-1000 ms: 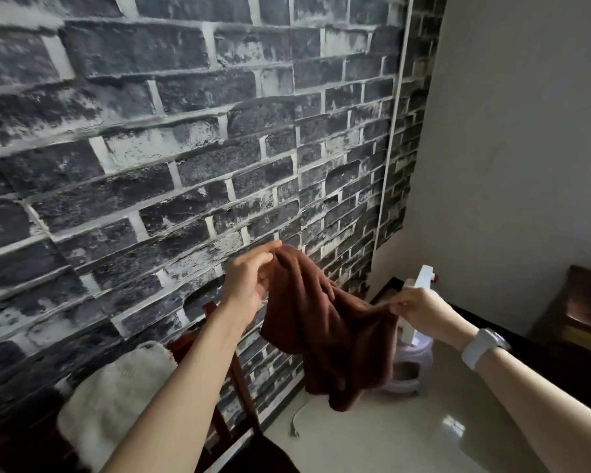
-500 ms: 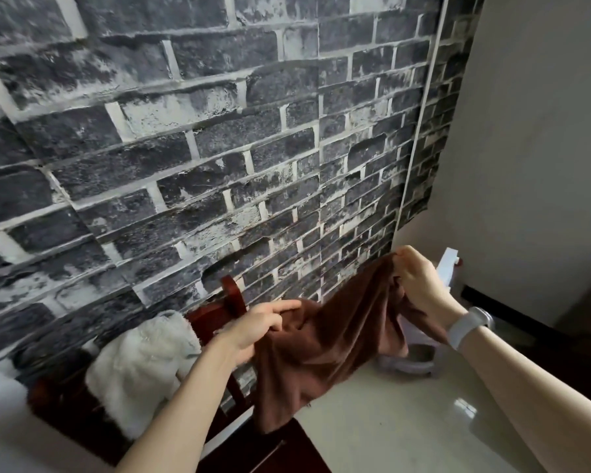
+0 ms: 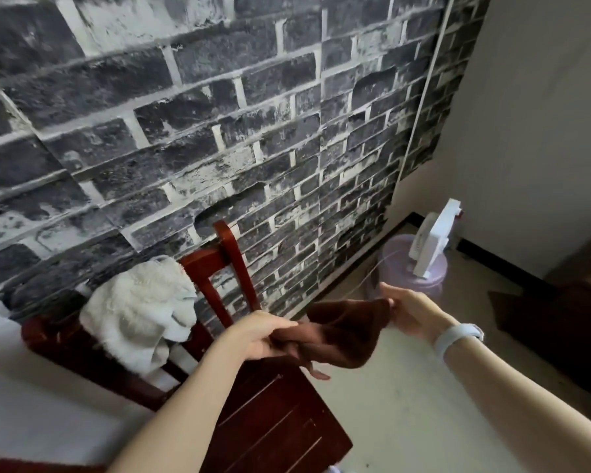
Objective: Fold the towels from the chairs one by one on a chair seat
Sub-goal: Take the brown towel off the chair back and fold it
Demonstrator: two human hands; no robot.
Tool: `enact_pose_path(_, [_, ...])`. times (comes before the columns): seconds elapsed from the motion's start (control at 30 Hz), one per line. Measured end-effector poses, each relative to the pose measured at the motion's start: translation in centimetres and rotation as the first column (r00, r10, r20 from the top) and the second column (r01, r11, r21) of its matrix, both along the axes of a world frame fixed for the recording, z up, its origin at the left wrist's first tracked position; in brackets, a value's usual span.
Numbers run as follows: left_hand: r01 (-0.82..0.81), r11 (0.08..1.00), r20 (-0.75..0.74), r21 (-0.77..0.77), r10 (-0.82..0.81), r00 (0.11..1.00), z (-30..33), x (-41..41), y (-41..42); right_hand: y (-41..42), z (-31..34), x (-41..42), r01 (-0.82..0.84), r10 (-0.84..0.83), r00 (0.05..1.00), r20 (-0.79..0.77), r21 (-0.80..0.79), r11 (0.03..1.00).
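A brown towel (image 3: 343, 336) is stretched between my two hands just above the far edge of a red wooden chair seat (image 3: 280, 421). My left hand (image 3: 263, 334) pinches its left end, and my right hand (image 3: 411, 310), with a pale band on the wrist, grips its right corner. The towel sags in the middle and hangs a little past the seat's right side. A white fluffy towel (image 3: 140, 308) is draped over the chair's backrest (image 3: 226, 254) to the left.
A dark brick-pattern wall (image 3: 219, 114) runs behind the chair. A lilac plastic stool (image 3: 400, 256) carrying a white device (image 3: 430, 238) stands on the pale floor by the corner. Dark wooden furniture (image 3: 580, 295) sits at the right edge.
Both hands have come down with the brown towel, from chest height against the wall to just above the chair seat. The view has tilted down, showing the seat.
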State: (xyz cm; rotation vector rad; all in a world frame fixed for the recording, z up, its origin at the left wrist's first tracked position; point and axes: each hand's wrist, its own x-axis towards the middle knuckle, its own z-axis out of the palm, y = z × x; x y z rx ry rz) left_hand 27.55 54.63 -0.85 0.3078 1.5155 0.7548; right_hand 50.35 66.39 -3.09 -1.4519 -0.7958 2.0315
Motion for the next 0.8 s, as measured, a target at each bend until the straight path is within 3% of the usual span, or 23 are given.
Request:
enact_pose_path(0.1, [-0.041, 0.996, -0.005, 0.076, 0.041, 0.999, -0.7, 0.6, -1.1, -2.9, -4.0, 0.0, -0.169, 0.151, 0.985, -0.087, -0.272, 0.947])
enact_pose_path(0.3, [-0.037, 0.961, -0.076, 0.275, 0.060, 0.995, -0.6, 0.2, -3.6, -8.9, -9.4, -2.2, -0.360, 0.369, 0.927, -0.075, -0.460, 0.812])
enact_pose_path(0.5, [0.002, 0.949, -0.420, 0.315, 0.137, 0.897, -0.5, -1.8, -6.7, -10.2, -10.2, -4.7, -0.220, 0.199, 0.975, -0.098, -0.539, 0.813])
enact_pose_path(0.63, [0.014, 0.927, -0.474, 0.375, 0.179, 0.862, 0.1, -2.2, -8.2, -10.8, -10.3, -6.5, -0.306, 0.282, 0.949, -0.137, -0.604, 0.736])
enact_pose_path(0.7, [0.035, 0.916, -0.569, 0.399, 0.217, 0.793, 0.6, -2.8, -8.7, -10.9, -10.3, -7.3, -0.356, 0.344, 0.928, -0.141, -0.606, 0.711])
enact_pose_path(0.8, [0.122, 0.937, -0.804, 0.328, 0.209, 0.557, 0.6, -4.3, -9.1, -10.3, -9.4, -7.5, -0.338, 0.309, 0.938, -0.156, -0.607, 0.719])
